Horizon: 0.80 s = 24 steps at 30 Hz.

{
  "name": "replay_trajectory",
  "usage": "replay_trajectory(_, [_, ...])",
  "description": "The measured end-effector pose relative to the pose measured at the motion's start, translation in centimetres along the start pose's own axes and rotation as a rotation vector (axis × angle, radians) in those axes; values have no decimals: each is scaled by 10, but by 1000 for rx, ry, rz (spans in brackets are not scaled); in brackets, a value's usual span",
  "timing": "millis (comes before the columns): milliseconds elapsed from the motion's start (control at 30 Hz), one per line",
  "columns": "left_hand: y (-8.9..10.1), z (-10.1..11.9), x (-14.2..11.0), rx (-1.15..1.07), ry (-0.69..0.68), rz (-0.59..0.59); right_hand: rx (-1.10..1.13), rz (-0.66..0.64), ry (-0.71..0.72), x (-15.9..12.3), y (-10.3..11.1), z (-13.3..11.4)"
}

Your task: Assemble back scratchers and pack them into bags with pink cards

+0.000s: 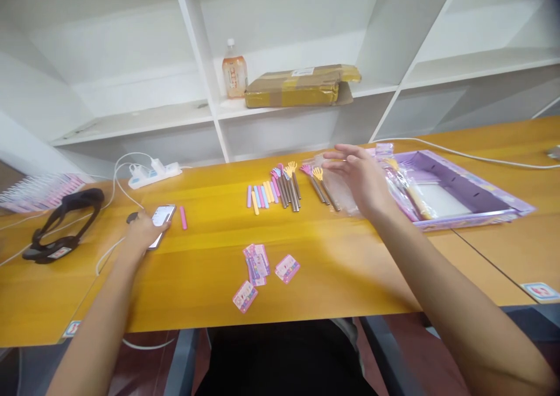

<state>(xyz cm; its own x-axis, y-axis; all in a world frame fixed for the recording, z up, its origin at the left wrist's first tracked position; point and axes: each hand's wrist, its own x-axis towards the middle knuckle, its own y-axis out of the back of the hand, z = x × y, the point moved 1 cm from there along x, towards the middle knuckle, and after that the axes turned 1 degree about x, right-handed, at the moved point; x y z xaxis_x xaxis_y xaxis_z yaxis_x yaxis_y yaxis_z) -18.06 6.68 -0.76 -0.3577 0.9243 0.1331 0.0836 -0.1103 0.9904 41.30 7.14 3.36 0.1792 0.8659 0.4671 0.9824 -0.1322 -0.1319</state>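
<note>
My left hand (142, 231) grips a phone (163, 216) at its left edge, with the thumb across the lit screen. A pink stick (183, 217) lies just right of the phone. My right hand (361, 177) is open, fingers stretched to the left over a clear plastic bag (343, 193), and I see nothing in it. Beside that bag lie two back scratchers (322, 189) with hand-shaped heads, one pink and one yellow. A bunch of similar back scratchers (291, 189) and several pastel sticks (261, 195) lie farther left. Pink cards (258, 263) lie nearer to me.
A purple box (472, 215) holding wrapped items stands at the right. At the left are a power strip (154, 175), white cables, a black headband-like device (61, 230) and pink-white packets (41, 192). A bottle (235, 72) and a taped carton (297, 88) occupy the shelf.
</note>
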Motion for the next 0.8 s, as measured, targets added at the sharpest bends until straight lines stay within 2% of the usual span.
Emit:
replay_trajectory(133, [2, 4, -4, 50, 14, -7, -15, 76, -74, 0, 2, 44])
replay_trajectory(233, [0, 3, 2, 90, -8, -22, -43, 111, -95, -7, 8, 65])
replay_trajectory(400, [-3, -4, 26, 142, -31, -114, -367, 121, 82, -5, 27, 74])
replay_trajectory(500, [-4, -3, 36, 177, -52, -162, -481, 127, 124, -1, 37, 79])
replay_trajectory(667, [-1, 11, 33, 183, -8, -77, -522, 109, 113, 1, 39, 91])
replay_trajectory(800, [-1, 25, 25, 188, -28, 14, -551, 67, 125, -5, 33, 88])
